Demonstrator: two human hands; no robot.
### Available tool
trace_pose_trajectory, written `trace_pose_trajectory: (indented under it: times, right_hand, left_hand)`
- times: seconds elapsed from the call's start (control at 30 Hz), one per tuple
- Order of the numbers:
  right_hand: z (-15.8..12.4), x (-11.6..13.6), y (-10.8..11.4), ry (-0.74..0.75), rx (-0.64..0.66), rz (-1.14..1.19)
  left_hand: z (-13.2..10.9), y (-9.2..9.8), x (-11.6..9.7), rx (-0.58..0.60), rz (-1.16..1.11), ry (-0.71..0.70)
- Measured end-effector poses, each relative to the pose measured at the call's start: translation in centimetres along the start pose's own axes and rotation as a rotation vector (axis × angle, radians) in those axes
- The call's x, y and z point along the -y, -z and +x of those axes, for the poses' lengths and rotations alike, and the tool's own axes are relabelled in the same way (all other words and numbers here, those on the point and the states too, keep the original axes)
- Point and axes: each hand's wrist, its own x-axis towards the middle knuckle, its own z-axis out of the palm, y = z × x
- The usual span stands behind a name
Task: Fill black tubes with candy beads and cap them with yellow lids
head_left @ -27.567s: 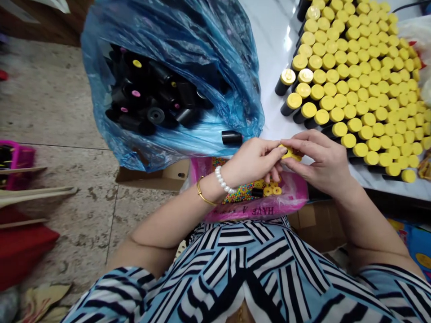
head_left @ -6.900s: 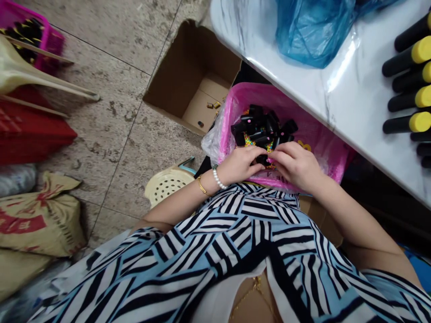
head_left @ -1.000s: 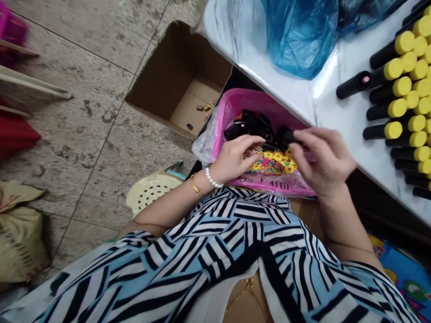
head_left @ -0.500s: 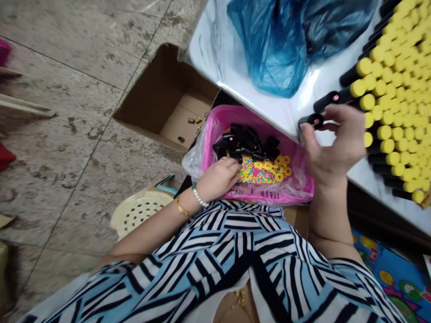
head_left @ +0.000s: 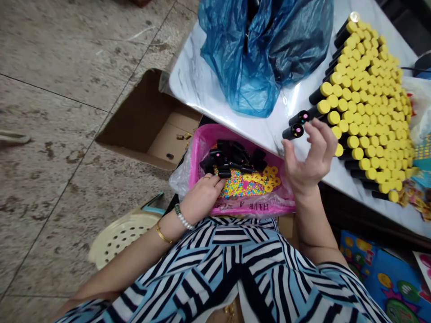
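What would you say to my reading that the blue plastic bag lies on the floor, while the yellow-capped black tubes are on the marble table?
Not the floor: the blue plastic bag lies on the marble table, as the head view shows, beside the yellow-capped black tubes.

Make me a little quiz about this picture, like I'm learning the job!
1. True or false: the left hand wears a pearl bracelet.
2. What colour are the caps on the rows of tubes on the marble table?
3. What lies in the pink tub?
A: black tubes and small coloured balls
B: nails
C: apples

Key: 1 true; 2 yellow; 3 A
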Motion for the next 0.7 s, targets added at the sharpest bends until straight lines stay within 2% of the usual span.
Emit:
trace_pose_trajectory:
  times: [0.03, 0.07, 0.1, 0.17, 0.23, 0.27, 0.33, 0.43, 0.57, 0.7]
  right_hand:
    - [-0.6, 0.6, 0.2, 0.026, 0.025, 0.018]
    - [-1.4, 1.4, 0.3, 0.078, 0.103, 0.052]
    - [-2.1, 2.2, 0.2, 0.149, 0.238, 0.086]
    - [-3.2, 3.4, -0.9, 0.295, 0.643, 0.102]
    - [-3.9, 3.8, -2.7, 0.351, 1.049, 0.016]
    - [-4.1, 3.7, -3.7, 0.342, 1.196, -0.039]
    - [-4.3, 3.0, -5.3, 0.307, 1.362, -0.116]
    - [-4.4, 2.1, -6.1, 0.299, 1.44, -0.159]
    - [-4.3, 2.1, -5.2, 0.429, 1.389, -0.092]
    - [-5.0, 2.4, -5.0, 0.581, 1.398, -0.017]
  left_hand:
    - [0.0, 0.1, 0.0, -0.043, -0.037, -0.011]
    - [0.0, 0.2, 0.1, -0.103, -0.089, -0.019]
    - [0.1, 0.5, 0.2, -0.175, -0.151, -0.02]
    - [0.4, 1.2, 0.4, -0.319, -0.266, 0.013]
    - [0.9, 2.0, 0.7, -0.443, -0.313, 0.064]
    - [1.2, 2.3, 0.8, -0.488, -0.314, 0.083]
    - [1.6, 2.5, 1.0, -0.521, -0.316, 0.092]
    - [1.6, 1.5, 0.8, -0.396, -0.377, 0.052]
    - [0.8, -0.4, 0.0, -0.16, -0.415, -0.005]
    - [0.6, -1.1, -0.2, -0.116, -0.411, 0.03]
